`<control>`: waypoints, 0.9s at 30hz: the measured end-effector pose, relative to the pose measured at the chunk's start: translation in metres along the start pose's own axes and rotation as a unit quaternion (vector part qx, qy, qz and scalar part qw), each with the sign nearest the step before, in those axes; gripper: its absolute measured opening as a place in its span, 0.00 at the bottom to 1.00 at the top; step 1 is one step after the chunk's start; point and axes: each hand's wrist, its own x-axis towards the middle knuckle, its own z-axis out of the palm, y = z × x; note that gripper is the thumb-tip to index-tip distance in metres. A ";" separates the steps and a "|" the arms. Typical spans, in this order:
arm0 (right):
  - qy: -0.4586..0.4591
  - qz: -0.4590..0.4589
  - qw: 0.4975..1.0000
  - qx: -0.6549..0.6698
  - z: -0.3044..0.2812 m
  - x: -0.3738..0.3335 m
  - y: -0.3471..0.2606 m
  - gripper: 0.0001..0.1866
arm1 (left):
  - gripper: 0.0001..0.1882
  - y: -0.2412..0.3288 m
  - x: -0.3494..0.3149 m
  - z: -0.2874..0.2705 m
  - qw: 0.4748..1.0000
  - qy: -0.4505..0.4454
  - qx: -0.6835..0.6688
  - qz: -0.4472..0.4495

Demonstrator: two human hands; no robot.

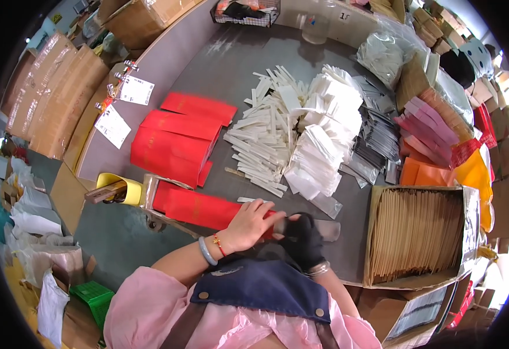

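Note:
A long red paper sleeve (199, 208) lies across the front of the table, close to my body. My left hand (250, 225), bare and wearing a bangle and a red bracelet, grips its right end with bent fingers. Against that same end is my right hand (301, 239), in a black glove with bare fingertips. Its fingers are curled and slightly blurred, and they hide what is between them. A clear plastic strip (327, 230) shows just right of the glove. More red sleeves (176, 139) lie overlapped farther back on the left.
White strips (260, 139) and white packets (327, 134) are heaped mid-table, with dark plastic sleeves (376, 136) beside them. A carton of upright tan pieces (417, 232) stands right. A yellow holder (127, 191) sits left. A raised grey wall (167, 52) borders the table.

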 end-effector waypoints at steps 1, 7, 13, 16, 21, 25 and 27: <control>0.079 -0.151 0.968 -0.183 -0.012 0.007 0.002 0.33 | 0.24 -0.002 0.001 -0.002 0.998 -0.039 0.033 0.032; 0.002 -0.145 0.944 -0.296 -0.049 -0.002 -0.006 0.32 | 0.05 -0.005 0.025 -0.058 0.982 -0.143 0.062 0.105; 0.038 -0.079 0.939 -0.332 -0.067 -0.008 -0.012 0.28 | 0.12 -0.098 0.017 -0.103 0.966 0.035 0.255 -0.028; 0.035 -0.099 0.948 -0.299 -0.056 -0.012 -0.014 0.31 | 0.27 -0.067 -0.014 -0.056 0.989 0.053 0.033 -0.135; 0.021 -0.097 0.955 -0.279 -0.046 -0.013 -0.018 0.31 | 0.45 -0.022 -0.040 0.000 0.963 0.051 0.023 -0.264; -0.005 -0.107 0.947 -0.303 -0.042 -0.009 -0.016 0.32 | 0.48 -0.028 -0.046 0.002 0.959 0.071 -0.022 -0.274; -0.009 -0.111 0.948 -0.299 -0.038 -0.009 -0.014 0.32 | 0.49 -0.029 -0.047 0.001 0.959 0.062 -0.029 -0.275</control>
